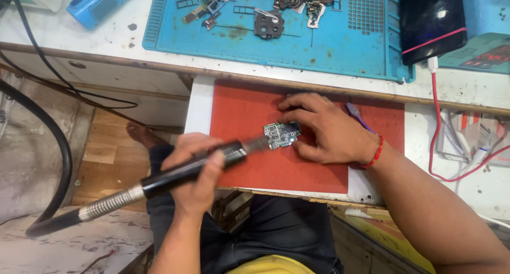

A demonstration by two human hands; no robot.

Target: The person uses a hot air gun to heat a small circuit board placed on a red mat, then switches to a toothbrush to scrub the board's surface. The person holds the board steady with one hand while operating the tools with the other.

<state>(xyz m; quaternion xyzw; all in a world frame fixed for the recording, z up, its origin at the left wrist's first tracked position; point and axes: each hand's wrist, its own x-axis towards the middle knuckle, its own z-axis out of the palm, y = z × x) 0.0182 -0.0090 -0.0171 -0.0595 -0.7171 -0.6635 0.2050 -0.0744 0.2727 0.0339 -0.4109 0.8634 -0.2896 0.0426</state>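
The light is bright and even, falling from above, so the white bench (64, 37) and the red mat (249, 106) at its front edge show only soft, short shadows under the hands. A small white glare spot sits on the glossy black phone (431, 20) at the far right of the bench. The metal nozzle of the black tool (194, 170) is smeared with motion blur, while the bench lines bow slightly toward the frame edges.

Left hand (195, 170) entering from 6 o'clock, fist closed, knuckles up, forearm straight. Right hand (325, 130) entering from 4 o'clock, palm down, fingers (297, 101) spread and curled toward 9 o'clock, wrist slightly bent.
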